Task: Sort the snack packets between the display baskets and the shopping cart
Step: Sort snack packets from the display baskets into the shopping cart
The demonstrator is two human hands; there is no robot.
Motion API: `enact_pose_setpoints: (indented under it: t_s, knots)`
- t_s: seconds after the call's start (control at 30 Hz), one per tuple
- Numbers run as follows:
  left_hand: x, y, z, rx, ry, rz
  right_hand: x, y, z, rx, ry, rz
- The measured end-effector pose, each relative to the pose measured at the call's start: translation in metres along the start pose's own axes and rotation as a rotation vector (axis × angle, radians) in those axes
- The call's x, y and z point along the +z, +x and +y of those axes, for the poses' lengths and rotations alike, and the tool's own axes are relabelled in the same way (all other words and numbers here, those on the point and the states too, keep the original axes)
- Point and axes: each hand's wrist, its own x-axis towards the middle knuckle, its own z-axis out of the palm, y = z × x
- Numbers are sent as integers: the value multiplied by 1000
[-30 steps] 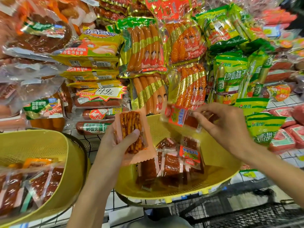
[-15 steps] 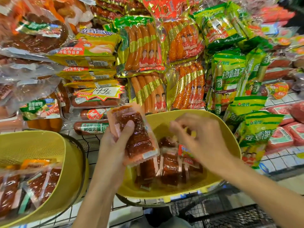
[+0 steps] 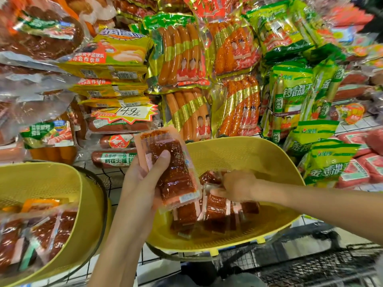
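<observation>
Head view of a shop shelf. The left hand point(image 3: 143, 183) holds a clear snack packet point(image 3: 174, 172) of dark red strips upright above the near edge of the middle yellow basket point(image 3: 238, 146). The thumb point(image 3: 160, 162) lies across the packet's front and the fingers curl round its back; a second packet edge shows behind the first. The right hand point(image 3: 236, 185) reaches into the same basket from the right and rests on the loose packets point(image 3: 215, 216) heaped at its bottom. Its thumb touches the top packet, but the fingers are blurred and partly hidden, so whether they pinch anything cannot be told. A second yellow basket point(image 3: 51, 177) stands at the left, apart from the first, and holds more packets point(image 3: 41, 230) of the same kind. The black wire shopping cart point(image 3: 321, 270) shows at the lower right, below the middle basket. Behind the baskets hang sausage packs point(image 3: 182, 56), green bags point(image 3: 323, 162) and a starburst price tag point(image 3: 128, 113) — all stacked against the shelf.
</observation>
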Motion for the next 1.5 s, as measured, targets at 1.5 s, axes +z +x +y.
enact_pose_setpoints:
  t_s: [1.5]
  knots:
    - [-11,-6,12,165,135,61,-18,-24,29,-396,152,502]
